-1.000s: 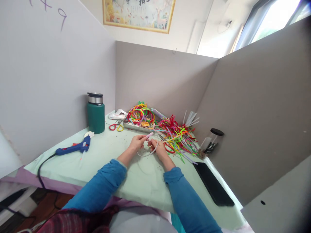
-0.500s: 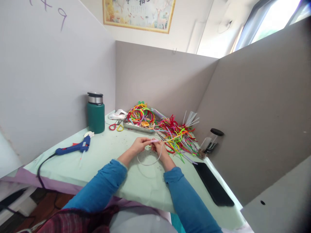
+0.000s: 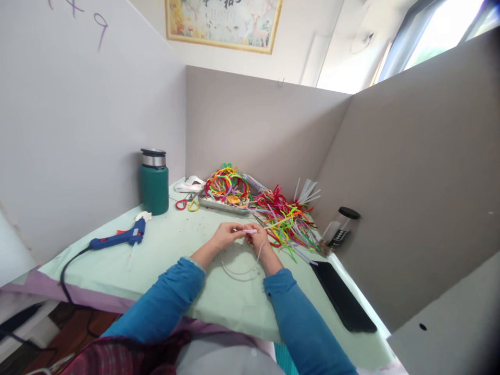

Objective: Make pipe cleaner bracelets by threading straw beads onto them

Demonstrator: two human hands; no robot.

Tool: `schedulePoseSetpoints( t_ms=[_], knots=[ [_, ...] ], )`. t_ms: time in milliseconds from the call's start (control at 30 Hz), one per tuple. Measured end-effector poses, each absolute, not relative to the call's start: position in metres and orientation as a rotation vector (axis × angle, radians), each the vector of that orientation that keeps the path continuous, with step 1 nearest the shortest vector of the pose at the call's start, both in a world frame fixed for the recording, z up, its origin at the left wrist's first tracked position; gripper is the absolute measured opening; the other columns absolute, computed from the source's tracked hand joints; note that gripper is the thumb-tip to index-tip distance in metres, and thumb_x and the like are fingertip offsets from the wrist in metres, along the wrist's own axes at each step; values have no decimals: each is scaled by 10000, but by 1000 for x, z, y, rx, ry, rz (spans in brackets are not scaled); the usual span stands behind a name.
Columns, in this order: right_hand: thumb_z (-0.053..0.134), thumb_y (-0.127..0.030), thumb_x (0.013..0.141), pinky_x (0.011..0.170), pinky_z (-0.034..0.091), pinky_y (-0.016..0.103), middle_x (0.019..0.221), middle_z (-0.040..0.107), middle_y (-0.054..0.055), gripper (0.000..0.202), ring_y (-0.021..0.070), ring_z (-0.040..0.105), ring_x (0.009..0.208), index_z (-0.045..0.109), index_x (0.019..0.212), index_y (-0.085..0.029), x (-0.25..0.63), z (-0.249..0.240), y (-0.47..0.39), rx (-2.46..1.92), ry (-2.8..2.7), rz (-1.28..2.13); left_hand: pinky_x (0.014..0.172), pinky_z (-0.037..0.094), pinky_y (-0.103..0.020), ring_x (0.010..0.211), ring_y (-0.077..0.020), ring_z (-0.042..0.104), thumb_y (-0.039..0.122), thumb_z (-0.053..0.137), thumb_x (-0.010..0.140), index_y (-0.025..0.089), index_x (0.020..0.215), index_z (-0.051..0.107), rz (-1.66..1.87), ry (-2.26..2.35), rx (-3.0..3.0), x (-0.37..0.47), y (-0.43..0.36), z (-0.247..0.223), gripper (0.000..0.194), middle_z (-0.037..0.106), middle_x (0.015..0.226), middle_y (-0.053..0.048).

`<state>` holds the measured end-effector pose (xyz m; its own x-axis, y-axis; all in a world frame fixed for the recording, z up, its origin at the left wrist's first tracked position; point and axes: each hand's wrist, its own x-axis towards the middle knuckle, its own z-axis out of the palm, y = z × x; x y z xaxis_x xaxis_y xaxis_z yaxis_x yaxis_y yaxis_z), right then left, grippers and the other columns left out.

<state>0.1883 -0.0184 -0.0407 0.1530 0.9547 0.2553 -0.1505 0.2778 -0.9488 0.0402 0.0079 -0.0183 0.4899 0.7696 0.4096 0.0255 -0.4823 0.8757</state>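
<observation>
My left hand (image 3: pixel 224 236) and my right hand (image 3: pixel 260 240) meet above the pale green table top (image 3: pixel 175 260), both pinching a pink pipe cleaner (image 3: pixel 250 231) held level between them. A thin white hairband (image 3: pixel 242 271) curves down from my right hand toward me, its arc hanging just over the table. Just beyond my hands lies a heap of coloured pipe cleaners (image 3: pixel 287 221), and behind it a metal tray (image 3: pixel 219 204) holding coloured hoops (image 3: pixel 226 183).
A blue glue gun (image 3: pixel 119 238) with a black cord lies at the left. A green flask (image 3: pixel 154 182) stands by the left wall, scissors (image 3: pixel 186 204) beside the tray. A black phone (image 3: pixel 342 296) and a dark-lidded jar (image 3: pixel 340 227) sit at the right. Grey partitions enclose the desk.
My hands have drawn closer together and the pink pipe cleaner has turned from slanted to level. The white hairband's arc has swung lower, toward me.
</observation>
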Motion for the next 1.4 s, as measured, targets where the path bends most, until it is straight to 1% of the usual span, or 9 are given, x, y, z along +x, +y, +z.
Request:
schedulePoseSetpoints(
  t_ms=[200, 367, 633, 733, 900, 1000, 1067, 1167, 1400],
  knots=[
    [701, -484, 667, 441, 243, 254, 474, 456, -54, 295, 102, 348, 426, 601, 634, -209, 188, -40, -19, -985, -1138, 980, 629, 421, -237, 639, -144, 570, 413, 703, 707, 147, 738, 758, 1084, 700, 1895, 39, 2, -11, 273, 701, 675, -35],
    [686, -527, 682, 449, 242, 257, 472, 450, -46, 342, 109, 352, 437, 577, 603, -212, 188, -38, -20, -1005, -1156, 981, 637, 424, -238, 660, -154, 587, 384, 730, 679, 156, 741, 767, 1079, 693, 1860, 40, 2, -12, 239, 710, 705, -39],
    [713, -479, 675, 442, 237, 240, 509, 447, -57, 321, 93, 352, 437, 548, 635, -207, 188, -37, -20, -938, -1128, 998, 637, 431, -236, 663, -147, 593, 387, 729, 689, 151, 726, 763, 1048, 571, 1823, 40, 2, -13, 242, 715, 714, -48],
    [718, -457, 656, 436, 242, 236, 506, 448, -64, 304, 91, 354, 426, 542, 660, -209, 187, -37, -20, -950, -1081, 1012, 576, 399, -227, 598, -126, 549, 408, 742, 662, 135, 725, 757, 1050, 616, 1770, 40, -1, -9, 281, 690, 658, -39],
    [704, -401, 658, 437, 265, 229, 519, 481, -58, 245, 94, 390, 437, 570, 711, -203, 188, -38, -22, -913, -1104, 990, 438, 293, -212, 452, -78, 429, 462, 761, 619, 115, 759, 741, 1035, 723, 1624, 39, -1, -6, 375, 611, 545, -1],
    [688, -416, 697, 443, 274, 226, 510, 473, -59, 249, 92, 393, 443, 574, 714, -195, 189, -37, -24, -918, -1150, 965, 395, 264, -211, 388, -48, 367, 498, 753, 615, 115, 787, 731, 1043, 768, 1565, 38, 1, -6, 420, 623, 580, 5],
    [687, -440, 711, 454, 288, 229, 509, 474, -57, 272, 92, 392, 446, 575, 706, -192, 188, -36, -26, -954, -1173, 945, 378, 259, -210, 374, -41, 363, 524, 742, 623, 120, 809, 726, 1058, 793, 1546, 37, 2, -5, 446, 647, 630, -3],
    [707, -472, 699, 462, 296, 236, 505, 482, -52, 308, 94, 386, 447, 578, 682, -193, 187, -32, -29, -988, -1176, 933, 368, 261, -211, 372, -39, 376, 533, 726, 644, 122, 842, 722, 1103, 826, 1522, 36, 3, -5, 456, 671, 691, -15],
    [735, -442, 673, 483, 299, 248, 526, 505, -38, 278, 103, 391, 470, 617, 670, -191, 182, -25, -35, -1023, -1185, 947, 367, 262, -221, 358, -49, 376, 506, 689, 683, 116, 813, 696, 1165, 898, 1488, 36, 6, -9, 411, 640, 654, -5]
  ],
)
